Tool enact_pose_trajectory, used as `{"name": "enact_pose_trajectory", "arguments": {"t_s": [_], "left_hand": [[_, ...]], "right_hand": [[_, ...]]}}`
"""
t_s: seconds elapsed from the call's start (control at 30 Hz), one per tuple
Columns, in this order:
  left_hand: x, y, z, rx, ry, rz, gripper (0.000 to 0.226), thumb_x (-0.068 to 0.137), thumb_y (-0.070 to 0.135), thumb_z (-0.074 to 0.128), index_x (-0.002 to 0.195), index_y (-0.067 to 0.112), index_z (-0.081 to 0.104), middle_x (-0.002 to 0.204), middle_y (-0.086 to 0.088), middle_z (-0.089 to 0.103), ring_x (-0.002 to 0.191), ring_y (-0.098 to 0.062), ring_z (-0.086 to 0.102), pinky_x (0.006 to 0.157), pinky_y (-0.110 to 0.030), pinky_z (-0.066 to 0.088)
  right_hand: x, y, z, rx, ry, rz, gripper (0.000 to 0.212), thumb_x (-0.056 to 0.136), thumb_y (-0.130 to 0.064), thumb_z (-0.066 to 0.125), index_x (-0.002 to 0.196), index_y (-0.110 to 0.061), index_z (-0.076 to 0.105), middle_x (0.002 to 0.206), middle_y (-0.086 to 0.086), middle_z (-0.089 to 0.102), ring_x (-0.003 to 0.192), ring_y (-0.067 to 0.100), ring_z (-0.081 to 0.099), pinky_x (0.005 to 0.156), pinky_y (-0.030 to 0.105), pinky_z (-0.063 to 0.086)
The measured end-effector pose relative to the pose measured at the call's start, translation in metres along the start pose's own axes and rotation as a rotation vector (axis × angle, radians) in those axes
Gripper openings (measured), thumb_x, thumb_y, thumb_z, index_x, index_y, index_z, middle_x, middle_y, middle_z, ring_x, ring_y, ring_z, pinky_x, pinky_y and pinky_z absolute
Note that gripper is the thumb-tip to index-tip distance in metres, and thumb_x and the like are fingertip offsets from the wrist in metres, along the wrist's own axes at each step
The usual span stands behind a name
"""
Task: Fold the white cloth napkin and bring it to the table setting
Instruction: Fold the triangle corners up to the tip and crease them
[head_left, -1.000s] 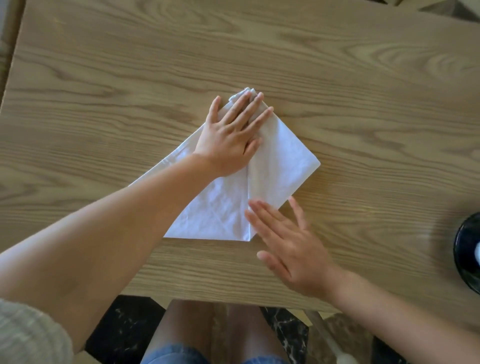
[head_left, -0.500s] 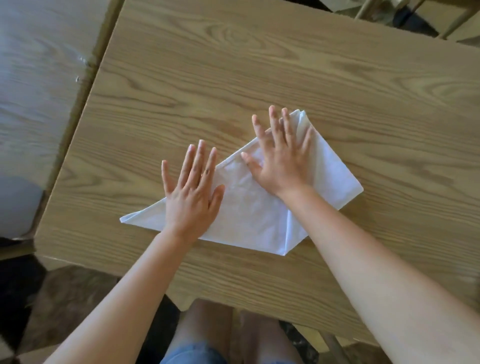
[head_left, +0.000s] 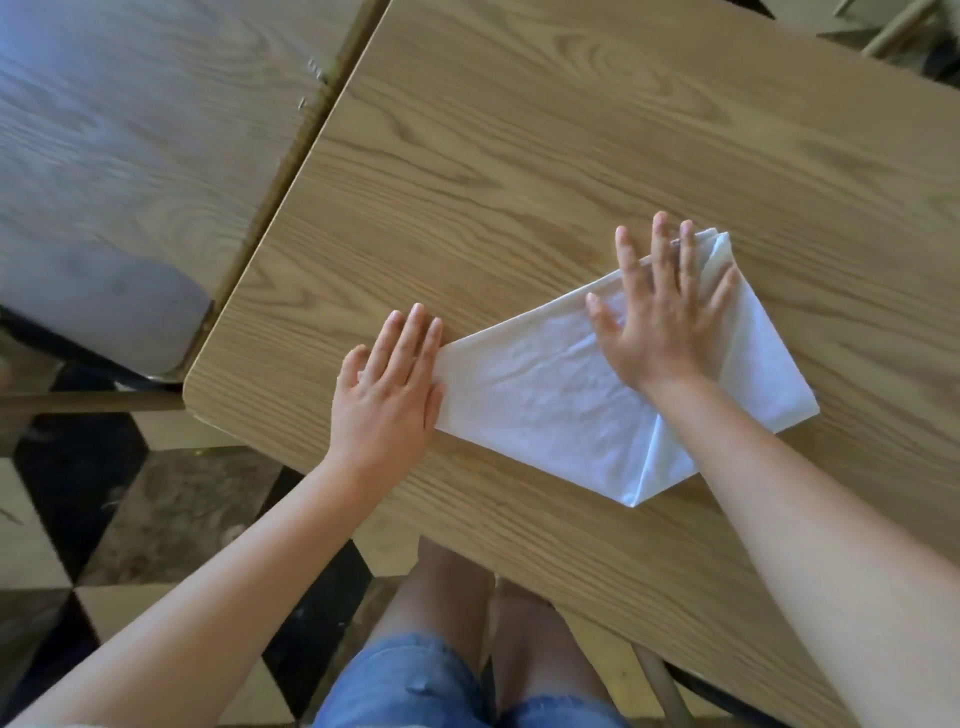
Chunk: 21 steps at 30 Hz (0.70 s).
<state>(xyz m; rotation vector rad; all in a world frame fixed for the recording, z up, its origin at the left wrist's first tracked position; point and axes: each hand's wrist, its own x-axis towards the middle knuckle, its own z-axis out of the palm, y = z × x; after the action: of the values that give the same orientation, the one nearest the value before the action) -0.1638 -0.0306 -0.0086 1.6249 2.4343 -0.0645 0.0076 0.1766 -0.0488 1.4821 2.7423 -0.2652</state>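
Observation:
The white cloth napkin (head_left: 545, 400) lies flat on the wooden table (head_left: 519, 156), partly folded, with its right side turned in to a point at the near edge and a long left corner stretched out. My left hand (head_left: 387, 384) rests flat over that left corner, fingers together and pointing away from me. My right hand (head_left: 660, 322) presses palm down on the napkin's far tip, fingers spread. Neither hand grips the cloth.
A second wooden table (head_left: 130, 130) stands close on the left, with a narrow gap between the two. Below the near edge are my knees in denim shorts (head_left: 415, 686) and a black, tan and cream tiled floor (head_left: 78, 519). A chair leg (head_left: 662, 680) shows at lower right.
My right hand moved from the napkin's near point up to its far tip. My left hand left that tip and slid out to the left corner. The view swung left.

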Motion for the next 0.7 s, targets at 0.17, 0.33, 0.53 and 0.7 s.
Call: {"name": "enact_pose_trajectory", "arguments": {"t_s": [0.17, 0.33, 0.53, 0.7], "left_hand": [[0.007, -0.010, -0.024, -0.032, -0.138, -0.209, 0.048, 0.082, 0.036, 0.058, 0.125, 0.019, 0.046, 0.105, -0.006, 0.060, 0.099, -0.029, 0.055, 0.073, -0.037, 0.041], [0.029, -0.025, -0.058, -0.563, -0.267, -0.398, 0.013, 0.078, 0.020, 0.062, 0.090, 0.023, 0.067, 0.085, 0.005, 0.066, 0.081, -0.011, 0.061, 0.064, -0.021, 0.046], [0.066, 0.011, -0.106, -1.229, -0.386, -0.164, 0.022, 0.086, 0.012, 0.060, 0.097, 0.030, 0.068, 0.069, 0.008, 0.070, 0.060, -0.005, 0.064, 0.052, -0.013, 0.045], [0.107, 0.071, -0.106, -1.416, -0.470, -0.188, 0.025, 0.093, 0.019, 0.050, 0.087, 0.016, 0.074, 0.078, 0.004, 0.072, 0.067, -0.009, 0.069, 0.055, -0.015, 0.047]], "right_hand": [[-0.001, 0.000, -0.002, -0.019, -0.009, -0.004, 0.069, 0.086, -0.061, 0.018, 0.148, -0.031, 0.010, 0.158, 0.007, 0.006, 0.145, 0.027, 0.003, 0.106, 0.068, 0.008], [0.000, 0.001, 0.000, -0.015, 0.000, -0.010, 0.069, 0.086, -0.062, 0.018, 0.147, -0.031, 0.011, 0.158, 0.008, 0.008, 0.145, 0.027, 0.004, 0.106, 0.068, 0.008], [-0.001, 0.000, -0.006, 0.108, -0.013, 0.014, 0.069, 0.089, -0.057, 0.028, 0.148, -0.029, 0.007, 0.158, 0.007, 0.002, 0.145, 0.024, -0.002, 0.109, 0.063, -0.002], [-0.015, 0.002, -0.065, 0.850, 0.212, -0.020, 0.046, 0.086, -0.049, 0.049, 0.124, -0.023, 0.053, 0.121, -0.010, 0.059, 0.123, 0.018, 0.049, 0.106, 0.034, 0.033]]}}
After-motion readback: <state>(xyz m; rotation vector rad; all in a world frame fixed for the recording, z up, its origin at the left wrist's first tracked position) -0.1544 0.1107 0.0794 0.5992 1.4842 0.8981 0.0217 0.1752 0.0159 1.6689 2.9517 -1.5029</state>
